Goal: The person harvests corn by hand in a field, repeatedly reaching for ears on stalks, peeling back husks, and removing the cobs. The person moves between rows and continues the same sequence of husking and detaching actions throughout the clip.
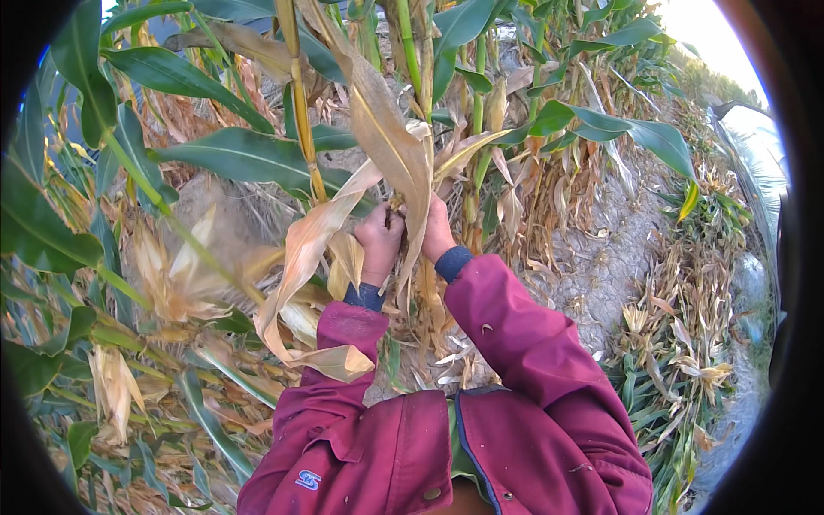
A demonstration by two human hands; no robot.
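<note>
Both hands are at a maize plant in front of me. My left hand [380, 239] is curled with its fingers bent at a brownish tuft, perhaps the silk end of an ear; what lies inside the fist is hidden. Close to its right, my right hand [438, 228] is partly behind a long dry maize leaf [393, 138], so its fingers cannot be seen. A second dry, curled leaf [302, 251] hangs over my left sleeve. A yellow-brown maize stalk [301, 109] rises just beyond my left hand, and pale dry husks [302, 318] lie beside the left forearm.
Standing maize with green leaves [238, 154] fills the far side and the left. Opened dry husks [112, 386] hang at the left. Cracked bare soil [599, 257] runs along the right, beside a strip of laid-down maize stalks [676, 360] and clear plastic sheeting [750, 148].
</note>
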